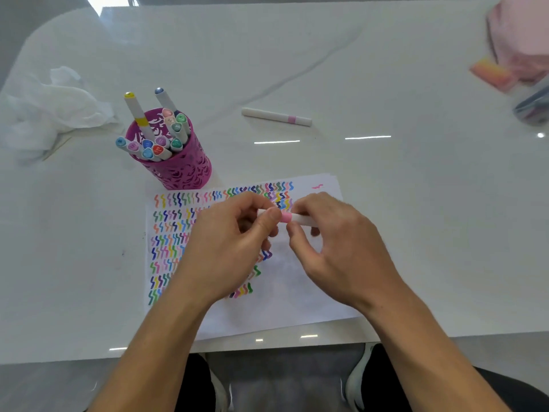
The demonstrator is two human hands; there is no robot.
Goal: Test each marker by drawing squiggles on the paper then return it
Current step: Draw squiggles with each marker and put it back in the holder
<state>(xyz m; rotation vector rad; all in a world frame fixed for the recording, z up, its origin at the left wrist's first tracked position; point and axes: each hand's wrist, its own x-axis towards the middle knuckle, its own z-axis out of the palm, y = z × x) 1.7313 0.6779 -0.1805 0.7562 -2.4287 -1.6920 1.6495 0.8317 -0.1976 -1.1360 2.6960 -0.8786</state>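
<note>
A white marker with a pink band (286, 217) is held level above the paper (297, 292), between both hands. My left hand (228, 248) pinches its left part with thumb and fingers. My right hand (335, 248) grips its right end. The sheet is covered with rows of coloured squiggles, and a fresh pink squiggle (317, 186) sits at its top right corner. A magenta cut-out pen cup (181, 166) behind the sheet holds several markers. Another white marker with a pink band (276, 116) lies on the table beyond the paper.
A crumpled white tissue (50, 108) lies at the far left of the white table (416, 203). At the far right are a pink-orange block (490, 73), a pink cloth thing (520, 40) and a dark object (533, 110). The table's front edge runs just above my knees.
</note>
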